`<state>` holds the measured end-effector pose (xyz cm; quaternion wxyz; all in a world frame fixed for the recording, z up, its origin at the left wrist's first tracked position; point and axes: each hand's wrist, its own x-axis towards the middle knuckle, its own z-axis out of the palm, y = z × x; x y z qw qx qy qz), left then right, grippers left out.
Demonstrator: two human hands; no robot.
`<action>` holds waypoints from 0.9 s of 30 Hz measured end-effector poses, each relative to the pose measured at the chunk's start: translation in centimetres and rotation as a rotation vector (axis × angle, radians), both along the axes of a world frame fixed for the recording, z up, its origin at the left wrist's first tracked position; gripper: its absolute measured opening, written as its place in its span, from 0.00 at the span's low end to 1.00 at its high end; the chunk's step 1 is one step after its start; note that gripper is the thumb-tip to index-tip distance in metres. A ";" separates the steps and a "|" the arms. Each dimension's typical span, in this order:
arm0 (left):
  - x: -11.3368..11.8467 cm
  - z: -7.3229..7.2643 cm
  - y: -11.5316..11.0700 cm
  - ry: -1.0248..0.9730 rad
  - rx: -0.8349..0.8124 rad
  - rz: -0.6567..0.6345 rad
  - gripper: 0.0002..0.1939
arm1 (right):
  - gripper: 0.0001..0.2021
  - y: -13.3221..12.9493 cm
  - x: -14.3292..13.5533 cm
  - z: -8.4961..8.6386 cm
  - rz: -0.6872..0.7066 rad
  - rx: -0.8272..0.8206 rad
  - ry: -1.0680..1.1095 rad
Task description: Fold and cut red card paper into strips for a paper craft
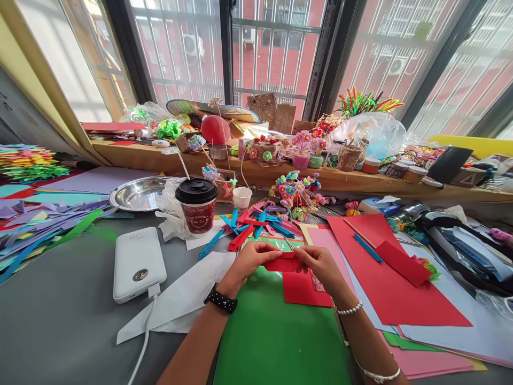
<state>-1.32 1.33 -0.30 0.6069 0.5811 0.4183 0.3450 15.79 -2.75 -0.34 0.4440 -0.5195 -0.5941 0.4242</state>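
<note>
Between my two hands is a small folded piece of red paper (282,263), held above a green board (280,337). My left hand (256,262) pinches its left end between thumb and fingers. At the right end, my right hand (316,263) grips it the same way. A flat red paper sheet (298,291) lies under my right hand on the green board. Just beyond my hands is a pile of folded red and blue paper strips (256,222).
A lidded coffee cup (197,206) with a straw stands left of the pile, near a small paper cup (242,198). A white power bank (139,264) with a cable lies at left. Large red paper (401,278) covers sheets at right. Crafts crowd the windowsill (256,172).
</note>
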 end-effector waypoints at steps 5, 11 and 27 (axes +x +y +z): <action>0.0 0.1 -0.1 0.006 -0.023 0.022 0.12 | 0.17 0.0 0.1 0.0 0.004 0.003 -0.014; 0.0 0.1 -0.1 0.014 -0.011 0.020 0.13 | 0.17 0.0 0.0 0.0 0.003 0.024 -0.042; 0.6 0.2 -0.5 0.103 0.164 0.029 0.09 | 0.13 0.0 -0.6 -0.4 -0.032 0.010 -0.061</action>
